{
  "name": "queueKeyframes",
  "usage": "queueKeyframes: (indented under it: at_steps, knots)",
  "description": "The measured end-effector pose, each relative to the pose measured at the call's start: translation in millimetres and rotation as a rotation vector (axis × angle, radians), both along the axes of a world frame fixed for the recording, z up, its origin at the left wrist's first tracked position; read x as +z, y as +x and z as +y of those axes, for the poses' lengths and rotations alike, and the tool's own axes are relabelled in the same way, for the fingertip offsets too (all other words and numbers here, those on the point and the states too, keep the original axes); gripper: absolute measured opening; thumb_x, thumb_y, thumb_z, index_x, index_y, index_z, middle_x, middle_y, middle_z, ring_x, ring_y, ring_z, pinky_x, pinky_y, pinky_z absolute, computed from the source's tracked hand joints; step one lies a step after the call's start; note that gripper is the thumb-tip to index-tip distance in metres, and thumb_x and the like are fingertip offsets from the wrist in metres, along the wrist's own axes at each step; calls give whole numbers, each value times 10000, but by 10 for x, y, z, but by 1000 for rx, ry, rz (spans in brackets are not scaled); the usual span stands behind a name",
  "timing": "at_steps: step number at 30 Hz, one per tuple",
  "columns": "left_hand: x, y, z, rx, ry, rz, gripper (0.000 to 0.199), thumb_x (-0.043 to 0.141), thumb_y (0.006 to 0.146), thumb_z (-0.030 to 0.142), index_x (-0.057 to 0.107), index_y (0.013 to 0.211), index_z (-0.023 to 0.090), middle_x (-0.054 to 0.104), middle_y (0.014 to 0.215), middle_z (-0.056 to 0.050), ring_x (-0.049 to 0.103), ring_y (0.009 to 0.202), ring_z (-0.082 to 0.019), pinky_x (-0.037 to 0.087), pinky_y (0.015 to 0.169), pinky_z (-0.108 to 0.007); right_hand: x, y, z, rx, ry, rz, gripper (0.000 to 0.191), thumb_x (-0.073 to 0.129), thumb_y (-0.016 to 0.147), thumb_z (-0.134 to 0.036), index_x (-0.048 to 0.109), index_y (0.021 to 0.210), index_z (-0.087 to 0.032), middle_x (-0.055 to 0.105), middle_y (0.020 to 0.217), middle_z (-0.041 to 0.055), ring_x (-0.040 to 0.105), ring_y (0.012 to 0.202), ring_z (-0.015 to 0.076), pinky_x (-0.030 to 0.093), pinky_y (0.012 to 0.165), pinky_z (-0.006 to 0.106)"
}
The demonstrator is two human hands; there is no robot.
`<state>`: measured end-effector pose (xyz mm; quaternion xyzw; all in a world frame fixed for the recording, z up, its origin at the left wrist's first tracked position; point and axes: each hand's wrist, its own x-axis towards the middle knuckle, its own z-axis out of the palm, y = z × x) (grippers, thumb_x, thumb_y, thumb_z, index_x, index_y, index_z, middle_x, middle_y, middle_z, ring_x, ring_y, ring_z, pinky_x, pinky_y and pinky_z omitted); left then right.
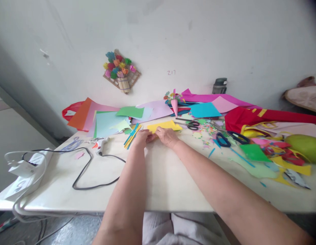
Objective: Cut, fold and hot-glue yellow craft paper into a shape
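A sheet of yellow paper lies near the middle of the table, its right end ragged. On its near edge my right hand is closed, thumb and fingers pinched together. My left hand is curled round the paper's near left corner, its fingertips partly hidden and close to the right hand's. Just left of it lie several narrow blue and yellow paper strips. Black-handled scissors rest beyond the yellow paper's right end.
A white glue gun with a black cord lies left, near a power strip. Coloured sheets line the back. To the right are paper scraps, more scissors and a green round object. A dark bottle stands behind.
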<state>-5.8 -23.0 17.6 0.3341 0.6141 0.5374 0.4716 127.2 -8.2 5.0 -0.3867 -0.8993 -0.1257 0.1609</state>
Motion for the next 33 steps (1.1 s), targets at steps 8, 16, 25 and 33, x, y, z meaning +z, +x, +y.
queueKeyframes:
  at_steps: [8, 16, 25, 33]
  knots:
    - [-55, -78, 20, 5, 168, 194, 444, 533, 696, 127, 504, 1139, 147, 582, 504, 14, 575, 464, -105, 433, 473, -195, 33, -41, -208, -10, -41, 101, 281, 355, 835, -235, 587, 968, -150, 592, 957, 114, 561, 780, 204, 370, 649, 289]
    - [-138, -222, 118, 34, 289, 389, 470, 541, 622, 181, 573, 1090, 149, 615, 524, 7, 449, 407, -52, 329, 433, -156, -39, -311, -539, -31, -139, 150, 298, 424, 776, -206, 595, 1004, -120, 570, 1050, 146, 474, 1017, 249, 366, 831, 338]
    - [-68, -108, 54, 35, 198, 176, 444, 537, 595, 137, 569, 1033, 64, 608, 484, -22, 405, 352, -42, 281, 389, -144, -103, 40, -263, -24, -459, 49, 600, 263, 849, -484, 276, 1353, -159, 254, 1415, 72, 164, 1299, 211, 103, 1037, 383]
    - [-85, -107, 94, -16, 60, 217, 386, 519, 620, 92, 572, 1002, 83, 603, 477, -23, 403, 329, -52, 264, 358, -153, -76, 628, -6, -398, -445, -42, 589, 187, 869, -466, 370, 1307, -119, 313, 1382, 113, 231, 1268, 247, 79, 1019, 423]
